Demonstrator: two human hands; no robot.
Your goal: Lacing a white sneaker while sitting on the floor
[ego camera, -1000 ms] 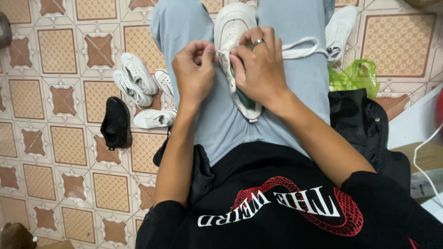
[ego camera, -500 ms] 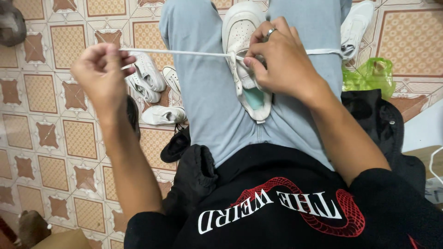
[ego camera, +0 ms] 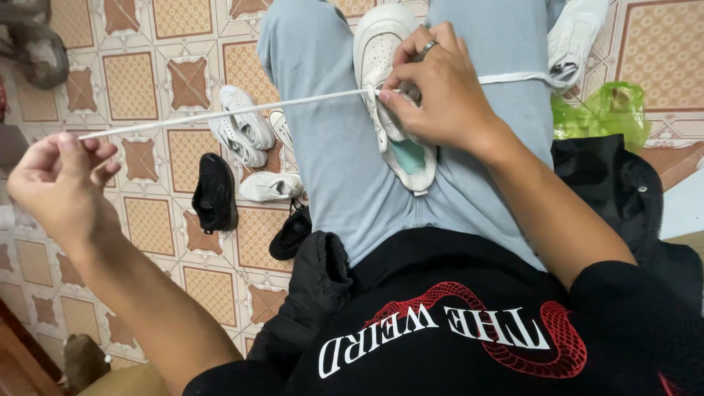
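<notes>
Right hand (ego camera: 440, 92): closed over the upper of a white sneaker (ego camera: 389, 88), fingertips pinched on a white shoelace (ego camera: 227, 114) where it leaves the eyelets. A ring shows on one finger. The sneaker lies on the person's lap, on light blue jeans (ego camera: 323, 147), toe pointing away from the body, pale green insole visible at the heel opening.

Left hand (ego camera: 62, 180): well out from the sneaker toward the left, fingers curled and pinching the free end of the lace. Lace runs taut in a straight line from this hand to the sneaker; another stretch runs on past the right hand, toward a second white shoe (ego camera: 576, 37).

Floor left of the sneaker: patterned tiles with a cluster of small white shoes (ego camera: 246, 128) and two black shoes (ego camera: 215, 192). Right of the sneaker: green plastic bag (ego camera: 601, 110), black jacket (ego camera: 623, 198) below it.
</notes>
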